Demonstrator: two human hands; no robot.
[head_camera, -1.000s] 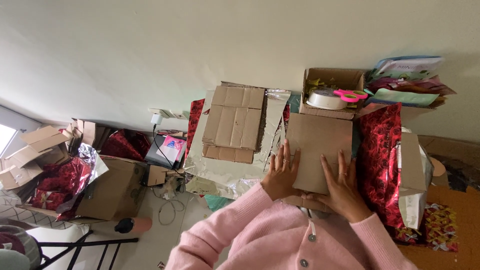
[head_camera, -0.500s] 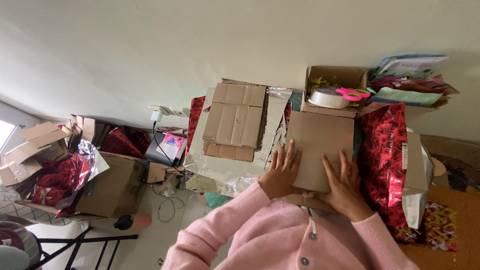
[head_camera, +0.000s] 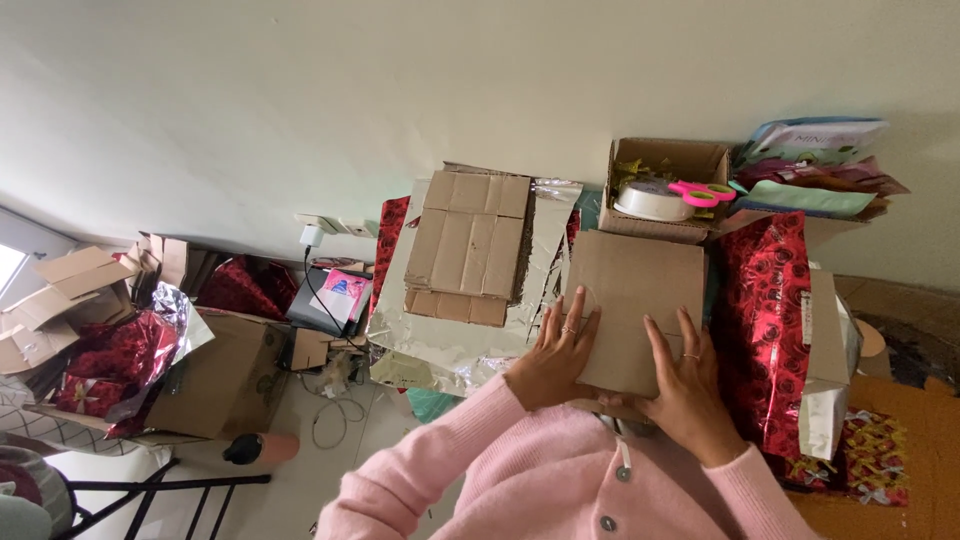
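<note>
Pressing down with both hands, the person holds a plain brown cardboard box (head_camera: 632, 305) flat against the work surface. Left hand (head_camera: 553, 352) lies on the box's near left edge, fingers spread and flat, pinching nothing. Right hand (head_camera: 690, 392) rests on its near right corner, fingers likewise spread, palm down. The box sits near the middle right of the scene, close to the person's pink sleeves.

Just left of it, a flattened cardboard sheet (head_camera: 468, 245) lies on silver foil wrap (head_camera: 450, 345). At the far side, touching the box's far edge, stands an open carton (head_camera: 665, 160) containing a white bowl (head_camera: 652, 201) with pink scissors (head_camera: 703, 192) across it. A roll of red rose-patterned wrap (head_camera: 762, 320) stands just to the right.

Risk noted: with open palms only, nothing grips the box; uneven pressure could let it skid toward the far carton and nudge it, and the scissors, perched loosely on the bowl, might tip out. The crumpled foil at the left could snag or tear under a sliding edge.
</note>
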